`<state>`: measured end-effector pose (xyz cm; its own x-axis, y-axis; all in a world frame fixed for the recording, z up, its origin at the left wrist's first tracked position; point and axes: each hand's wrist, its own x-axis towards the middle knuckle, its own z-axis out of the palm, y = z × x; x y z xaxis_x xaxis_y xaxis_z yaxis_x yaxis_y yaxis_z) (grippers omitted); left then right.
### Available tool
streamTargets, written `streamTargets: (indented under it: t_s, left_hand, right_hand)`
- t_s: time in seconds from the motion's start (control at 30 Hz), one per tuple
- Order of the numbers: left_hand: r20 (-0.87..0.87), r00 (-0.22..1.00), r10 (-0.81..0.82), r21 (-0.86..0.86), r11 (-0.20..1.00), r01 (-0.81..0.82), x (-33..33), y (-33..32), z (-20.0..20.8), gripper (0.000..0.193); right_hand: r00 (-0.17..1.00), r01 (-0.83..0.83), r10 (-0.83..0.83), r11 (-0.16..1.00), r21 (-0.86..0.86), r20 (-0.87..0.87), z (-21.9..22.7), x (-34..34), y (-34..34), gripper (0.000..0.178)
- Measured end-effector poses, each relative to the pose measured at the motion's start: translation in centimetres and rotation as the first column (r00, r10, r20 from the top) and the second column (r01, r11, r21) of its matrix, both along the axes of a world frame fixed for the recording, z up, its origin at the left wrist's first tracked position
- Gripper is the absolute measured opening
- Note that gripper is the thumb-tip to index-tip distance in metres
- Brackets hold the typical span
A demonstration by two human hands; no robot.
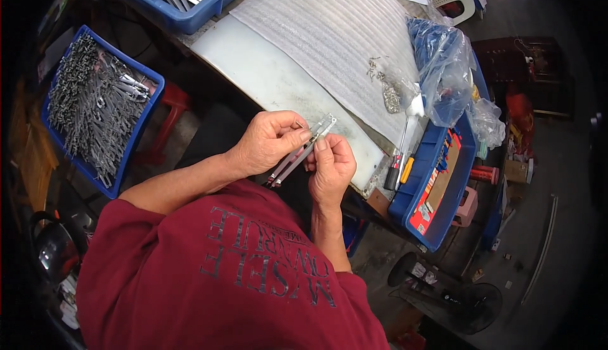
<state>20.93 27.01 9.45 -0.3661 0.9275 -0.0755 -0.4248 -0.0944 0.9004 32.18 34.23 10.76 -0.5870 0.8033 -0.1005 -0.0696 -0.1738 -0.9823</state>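
Note:
Above my lap, by the near edge of the worktable (250, 62), both hands hold a pair of slim silvery metal bars (292, 162). The bars lie side by side, with their far ends at my fingertips and dark-tipped ends toward my body. My left hand (266, 140) pinches them from the left. A thin pin-like piece (300, 125) shows by its fingers; whether the fingers grip it too is unclear. My right hand (332, 168) is closed on the bars from the right, thumb on top. Small loose metal pieces (391, 97) lie farther right on white foam sheeting (316, 27).
A blue bin (158, 90) of similar metal bars stands left. Another blue bin (190, 22) holds blue-handled pieces at the far left. Right are a clear plastic bag (443, 65), a dark-handled screwdriver (394, 171), a yellow handle (407, 170) and a blue tray (437, 239). A fan (475, 306) stands beyond.

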Motion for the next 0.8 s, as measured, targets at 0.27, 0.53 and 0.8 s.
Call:
streamTargets:
  t_s: [0.27, 0.53, 0.8]
  left_hand:
    - [-0.013, 1.0, -0.007, 0.038, 0.999, 0.007, 0.14, -0.27, 0.18, 0.012]
    - [-0.009, 1.0, 0.0, 0.057, 0.998, 0.0, 0.25, -0.37, 0.08, 0.01]
    - [-0.006, 1.0, -0.021, 0.06, 0.998, 0.022, 0.14, -0.5, 0.38, 0.012]
  right_hand:
    - [1.0, -0.008, 0.007, 1.0, -0.01, -0.022, -0.01, 0.01, -0.39, 0.012]
    - [0.997, -0.013, 0.009, 0.998, -0.057, -0.081, -0.08, -0.04, -0.72, 0.012]
    - [0.999, -0.019, 0.014, 0.996, -0.084, -0.049, 0.3, 0.02, -0.41, 0.011]
